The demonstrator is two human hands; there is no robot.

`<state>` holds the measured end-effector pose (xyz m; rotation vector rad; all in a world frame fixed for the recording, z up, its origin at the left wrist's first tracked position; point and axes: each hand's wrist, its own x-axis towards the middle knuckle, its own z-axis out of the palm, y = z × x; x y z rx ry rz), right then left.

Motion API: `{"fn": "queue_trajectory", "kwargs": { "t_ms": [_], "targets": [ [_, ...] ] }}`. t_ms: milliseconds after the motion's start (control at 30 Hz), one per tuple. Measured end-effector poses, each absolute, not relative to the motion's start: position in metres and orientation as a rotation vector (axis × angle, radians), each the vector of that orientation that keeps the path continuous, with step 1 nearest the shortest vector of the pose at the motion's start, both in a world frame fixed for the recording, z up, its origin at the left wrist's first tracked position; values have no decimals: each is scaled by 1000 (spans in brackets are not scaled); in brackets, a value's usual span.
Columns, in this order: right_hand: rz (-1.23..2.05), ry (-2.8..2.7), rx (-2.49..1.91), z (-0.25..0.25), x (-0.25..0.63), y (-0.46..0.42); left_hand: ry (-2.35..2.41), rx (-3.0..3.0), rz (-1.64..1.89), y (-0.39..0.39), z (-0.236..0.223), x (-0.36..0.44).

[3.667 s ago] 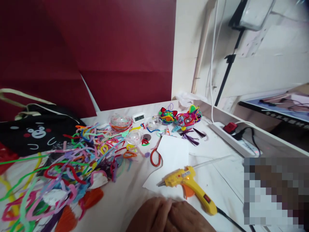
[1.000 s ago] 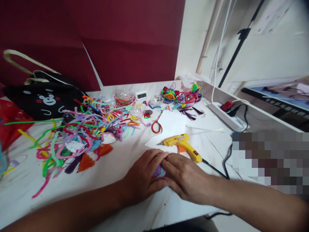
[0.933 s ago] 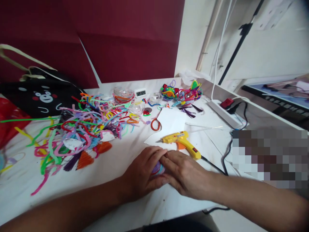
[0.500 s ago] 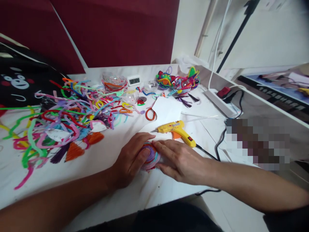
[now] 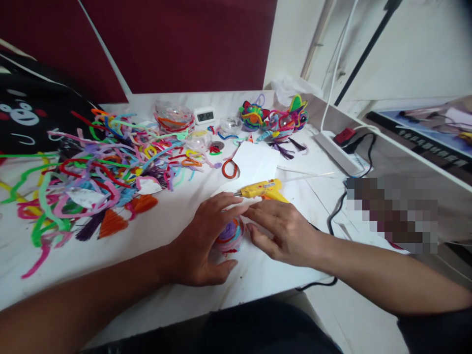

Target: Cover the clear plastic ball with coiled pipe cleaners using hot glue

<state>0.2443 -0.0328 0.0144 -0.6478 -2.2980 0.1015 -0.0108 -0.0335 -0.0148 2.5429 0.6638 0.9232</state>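
Note:
A round piece covered in coiled pipe cleaners (image 5: 229,233), purple at the centre with blue, orange and pink rings, sits on the white table between my hands. My left hand (image 5: 206,241) curves around its left and far sides, fingers stretched and thumb spread away near the table. To its right is my right hand (image 5: 282,228), thumb and fingers apart, fingertips close to the piece's far right edge. Whether the fingertips touch it I cannot tell. Just beyond my hands lies a yellow hot glue gun (image 5: 260,188), its handle partly hidden by my right hand.
A heap of pipe cleaners (image 5: 106,177) with tassels covers the left. At the back stand a plastic bowl (image 5: 174,118), a small digital clock (image 5: 204,116) and colourful pipe-cleaner figures (image 5: 254,116). White paper (image 5: 256,162) lies mid-table. A power strip (image 5: 339,152) and black cord are at right.
My left thumb has come off the top of the coiled piece and spread towards me. My right hand has shifted slightly away, its thumb now apart from the piece. More of the piece's side shows.

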Motion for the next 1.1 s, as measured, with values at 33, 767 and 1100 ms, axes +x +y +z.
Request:
{"fn": "queue_trajectory", "kwargs": {
  "t_ms": [33, 767, 1100],
  "targets": [
    [98, -2287, -649, 15, 244, -32, 661, 2572, 904, -33, -12, -11],
    [277, -2531, -1952, 66, 276, -17, 1004, 2650, 750, -44, -31, -42],
    [677, -2171, -1857, 47, 287, 5, 1024, 2473, 818, -43, -31, -39]
  ]
}}
